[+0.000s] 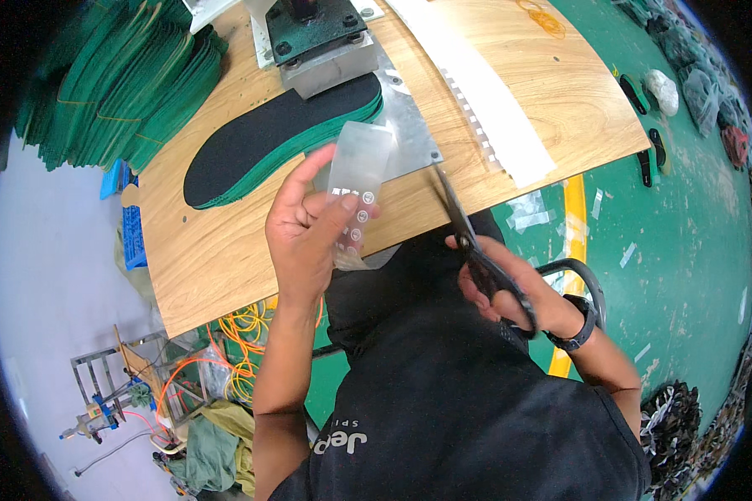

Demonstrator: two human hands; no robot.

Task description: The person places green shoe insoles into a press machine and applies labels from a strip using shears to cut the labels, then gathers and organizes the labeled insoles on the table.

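Observation:
A translucent plastic strip (362, 159) with white printed marks is pinched between the thumb and fingers of my left hand (305, 225), above the table's near edge. My right hand (510, 284) grips black-handled scissors (466, 238) by the handles, their blades pointing away from me and to the right of the strip, apart from it. Beyond my left hand lies a stack of insoles (280, 138), black on top with green edges. The stack's far end reaches the metal block of a press (326, 63).
More green insoles (117, 83) are piled in bundles at the far left. A long white strip (485, 100) crosses the wooden table (217, 275) on the right. Orange and yellow hoses (246, 342) tangle below the table's left side. A chair armrest (585, 275) stands beside my right wrist.

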